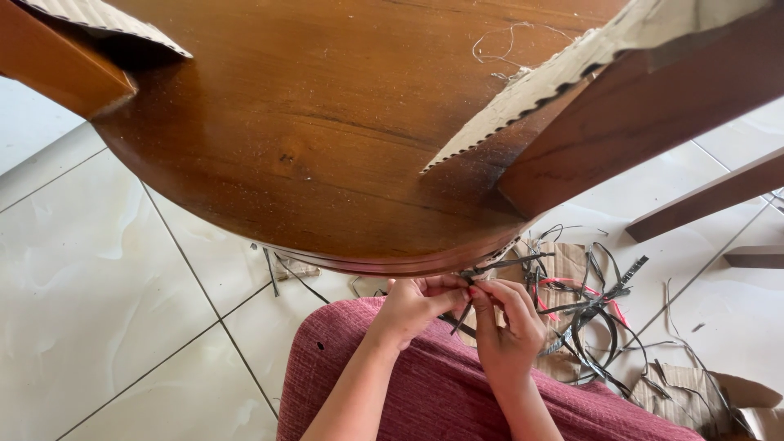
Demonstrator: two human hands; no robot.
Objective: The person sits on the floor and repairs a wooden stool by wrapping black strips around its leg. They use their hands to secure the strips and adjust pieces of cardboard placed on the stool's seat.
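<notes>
A round brown wooden seat (310,139) of an upturned piece of furniture fills the upper view, its legs (645,106) pointing outward. At its near rim, my left hand (416,306) and my right hand (506,322) pinch a thin dark strip (498,266) that runs along the seat's edge. Both hands are closed on the strip, close together, fingertips almost touching. My forearms rise from a dark red cushion (425,384).
A tangle of cut dark and red strips (588,314) lies on the white tiled floor (98,294) to the right, over cardboard pieces (694,392). Corrugated cardboard (539,90) wraps the wooden legs. More wooden bars (710,196) lie at the right.
</notes>
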